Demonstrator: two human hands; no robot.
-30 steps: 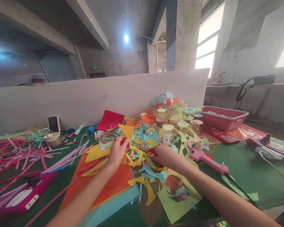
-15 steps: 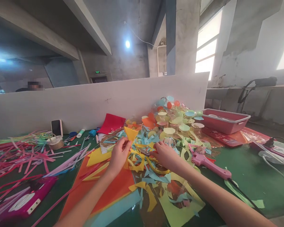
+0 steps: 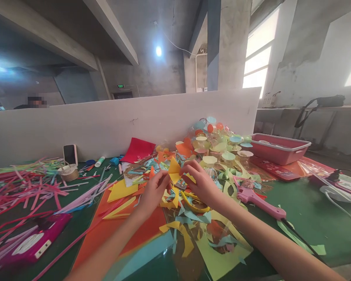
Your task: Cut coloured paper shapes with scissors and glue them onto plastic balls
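Observation:
My left hand and my right hand meet over a heap of coloured paper scraps on the green table. Both pinch a small yellow paper piece, held between them a little above the scraps. My left fingers close on its left edge, my right fingers on its right edge. An orange sheet lies under my left forearm. Yellow-handled scissors lie on the scraps just below my right hand.
A pink glue gun lies right of my right hand, its cable running off right. Behind it stand a pink tray and a pile of clear cups with coloured lids. Paper strips, a phone, a tape roll and a magenta power strip fill the left. A white board walls the back.
My right hand rose from the scissors and scraps and took hold of the yellow piece that my left hand was holding. The piece shifted right, and both hands now pinch it.

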